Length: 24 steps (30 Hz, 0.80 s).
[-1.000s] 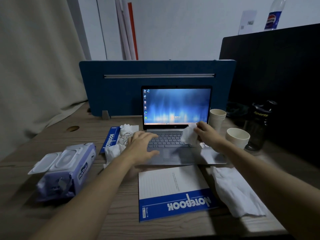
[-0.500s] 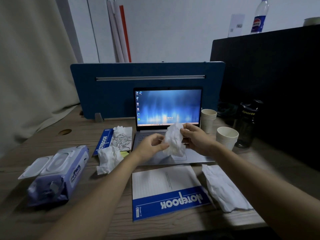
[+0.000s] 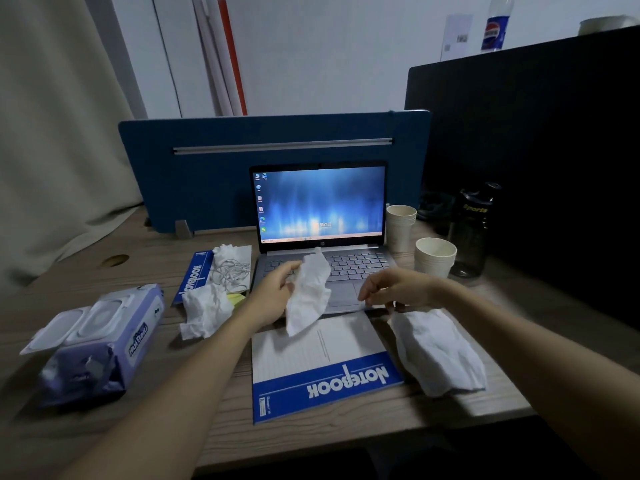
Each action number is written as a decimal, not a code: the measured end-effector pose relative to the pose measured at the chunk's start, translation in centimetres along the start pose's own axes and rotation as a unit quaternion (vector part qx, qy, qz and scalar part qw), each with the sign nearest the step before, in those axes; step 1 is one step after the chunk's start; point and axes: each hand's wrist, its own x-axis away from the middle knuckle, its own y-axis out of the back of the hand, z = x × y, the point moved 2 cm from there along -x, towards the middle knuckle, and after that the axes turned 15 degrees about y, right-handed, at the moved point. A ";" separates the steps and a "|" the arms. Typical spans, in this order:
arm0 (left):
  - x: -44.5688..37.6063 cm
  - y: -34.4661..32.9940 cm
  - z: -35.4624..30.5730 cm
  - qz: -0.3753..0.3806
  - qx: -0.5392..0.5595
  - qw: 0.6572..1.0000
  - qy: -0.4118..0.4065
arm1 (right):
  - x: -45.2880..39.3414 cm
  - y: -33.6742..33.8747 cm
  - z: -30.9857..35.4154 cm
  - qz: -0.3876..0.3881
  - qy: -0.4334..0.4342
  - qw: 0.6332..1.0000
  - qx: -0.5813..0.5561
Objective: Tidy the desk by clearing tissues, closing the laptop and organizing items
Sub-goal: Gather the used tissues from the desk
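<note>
The left hand [image 3: 273, 299] pinches a crumpled tissue [image 3: 308, 296] and holds it up over the front edge of the open laptop [image 3: 322, 237], its screen lit. The right hand [image 3: 398, 289] hovers with fingers loosely curled, gripping nothing, just above a flat tissue [image 3: 438, 351] lying on the counter [image 3: 450, 410] at four o'clock from the laptop. At eight o'clock, another crumpled tissue [image 3: 204, 310] sits beside a small notebook [image 3: 194, 275]. A large notebook [image 3: 318, 368] lies at six o'clock.
</note>
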 end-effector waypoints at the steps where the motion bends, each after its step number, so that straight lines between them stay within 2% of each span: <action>1: 0.1 0.1 0.2 -0.006 0.006 1.000 0.005 | 0.6 0.3 0.2 0.028 -0.005 1.000 0.006; 7: 0.8 0.2 0.9 -0.041 0.022 0.996 0.074 | 2.4 1.0 0.7 0.162 -0.071 0.977 0.123; 11: 1.6 0.7 0.7 -0.041 0.039 0.994 0.089 | 2.7 0.2 0.1 0.157 -0.088 0.978 0.106; 13: 1.8 1.0 0.7 -0.032 0.045 0.995 0.079 | 2.3 0.1 0.2 0.116 -0.050 0.987 0.099; 17: 1.6 1.4 1.4 -0.012 0.145 0.983 0.114 | 0.4 -0.1 1.3 -0.018 0.015 1.000 -0.011; 21: 1.6 1.8 1.9 0.004 0.153 0.983 0.100 | -2.8 -0.6 3.8 -0.118 0.056 0.991 0.029; 24: 2.4 2.1 1.9 0.011 0.161 0.983 0.088 | -5.0 -1.6 5.3 -0.177 0.070 0.982 0.006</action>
